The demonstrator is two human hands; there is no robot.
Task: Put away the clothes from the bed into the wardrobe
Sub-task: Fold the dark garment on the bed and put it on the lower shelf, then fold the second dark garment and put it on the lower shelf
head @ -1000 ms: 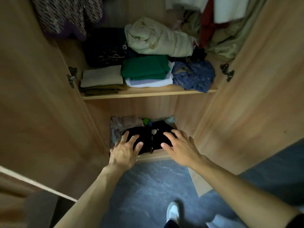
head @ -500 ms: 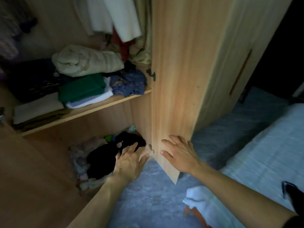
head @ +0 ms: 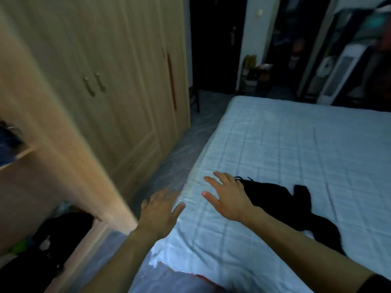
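Facing the bed, we see its pale quilted cover fill the right side of the view, with the wardrobe standing along the left and one open wardrobe door swung out toward us. Between the two runs a strip of grey floor. Low in the open wardrobe, at the bottom left, we make out a dark pile of clothes already stowed, though blur hides what each piece is. On the bed, near its left edge and toward the near end, lies the one garment we can see left to move: a black garment, crumpled and spread across the cover. Our right hand hovers over the bed just beside that garment's left end, fingers spread and straight, holding nothing; whether it touches the cloth we cannot tell. Our left hand hangs over the bed's left edge, by the bottom corner of the open door, fingers likewise extended and empty. We judge the step in hand to be the reach for the next piece from the bed. The next move calls for us to bring both hands onto the black garment, gather its loose ends so nothing trails, and lift it clear of the cover before we turn to the wardrobe.
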